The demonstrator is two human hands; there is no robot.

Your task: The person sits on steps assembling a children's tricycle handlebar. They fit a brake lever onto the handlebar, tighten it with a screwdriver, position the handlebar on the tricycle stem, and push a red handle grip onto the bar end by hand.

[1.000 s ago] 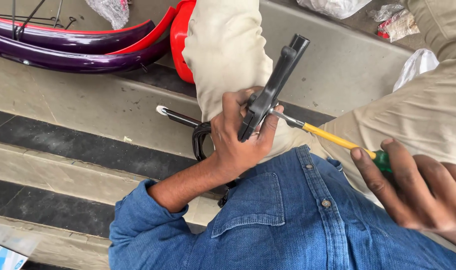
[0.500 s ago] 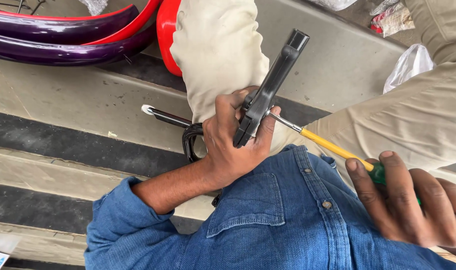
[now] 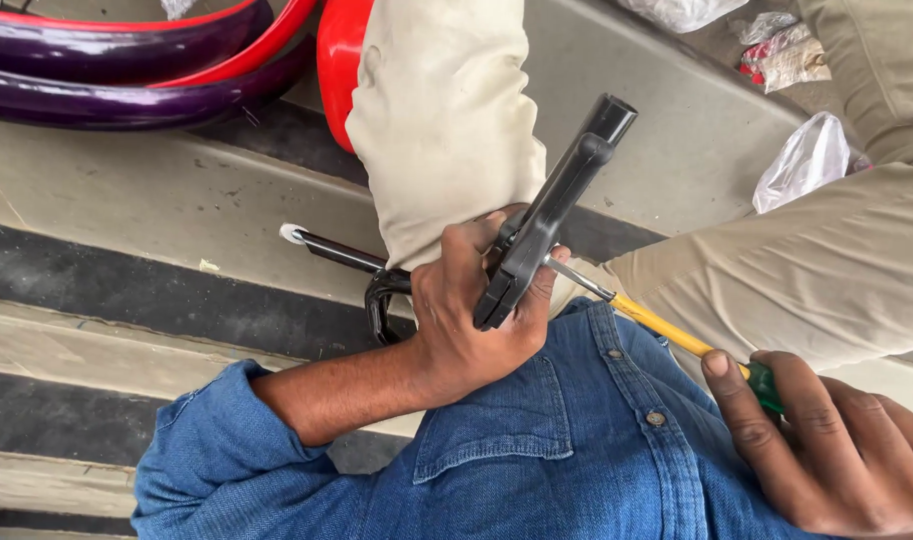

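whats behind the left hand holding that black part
Behind the left hand and the black part it grips, a black lever with a white tip sticks out, plus a curved black piece and a beige trouser knee. How they join is covered by the hand.

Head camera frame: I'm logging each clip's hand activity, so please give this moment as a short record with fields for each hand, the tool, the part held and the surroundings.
left hand: left hand grips a black metal part
right hand: right hand holds the screwdriver by its green handle end
tool: yellow shaft section, metal tip set against the black part
part held: long black piece with a tube-like upper end, tilted up to the right
clothing: blue denim shirt, beige trousers
surroundings: concrete steps; purple and red curved frames; plastic bags
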